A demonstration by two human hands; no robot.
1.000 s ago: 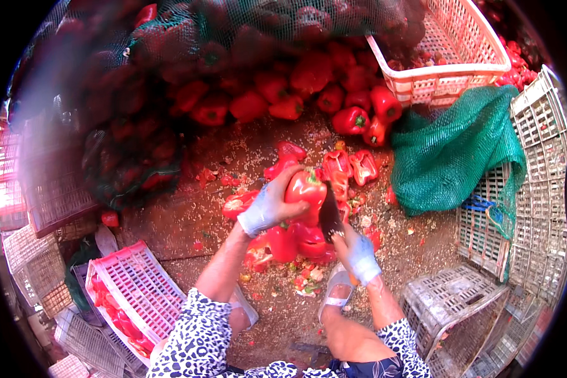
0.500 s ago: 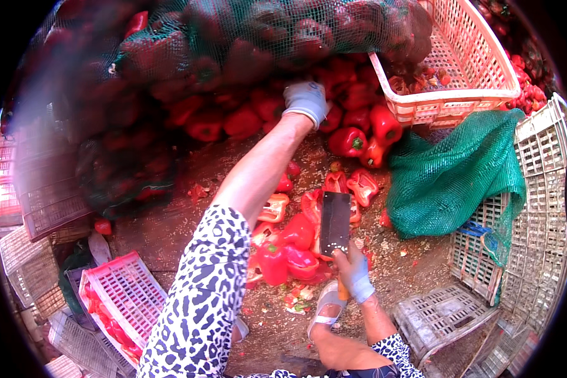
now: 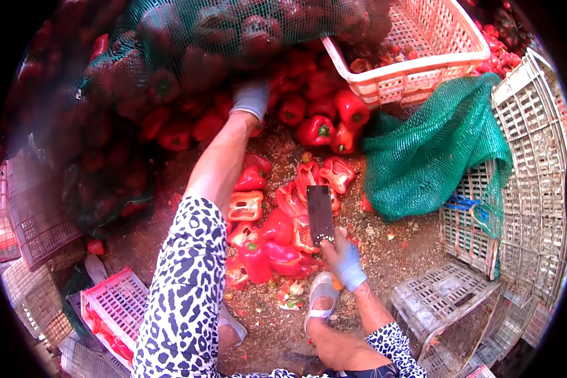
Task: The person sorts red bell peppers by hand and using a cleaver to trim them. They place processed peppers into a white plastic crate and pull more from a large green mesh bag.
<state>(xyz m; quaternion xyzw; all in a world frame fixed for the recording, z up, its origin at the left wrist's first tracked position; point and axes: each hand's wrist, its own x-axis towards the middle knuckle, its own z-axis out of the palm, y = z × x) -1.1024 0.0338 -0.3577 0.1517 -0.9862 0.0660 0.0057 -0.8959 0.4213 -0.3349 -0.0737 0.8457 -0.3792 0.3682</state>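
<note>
My left hand [image 3: 251,99], in a grey glove, reaches far forward into the heap of whole red peppers [image 3: 309,107] beside a green mesh sack full of peppers [image 3: 189,57]; whether its fingers hold a pepper I cannot tell. My right hand [image 3: 343,261], also gloved, grips the handle of a dark cleaver [image 3: 319,214] whose blade points away from me. The blade hovers over cut red pepper halves [image 3: 264,233] lying on the dirt ground. My sandalled foot [image 3: 321,296] rests just below them.
A pink plastic crate [image 3: 422,50] sits at the top right. A crumpled green net [image 3: 435,151] lies right of the peppers. Grey empty crates [image 3: 523,189] stack along the right. A pink crate holding red pieces [image 3: 113,309] stands at the lower left.
My left hand let go of the pepper it held over the pile and stretched forward to the whole peppers. The cleaver rose to an upright position and stays there.
</note>
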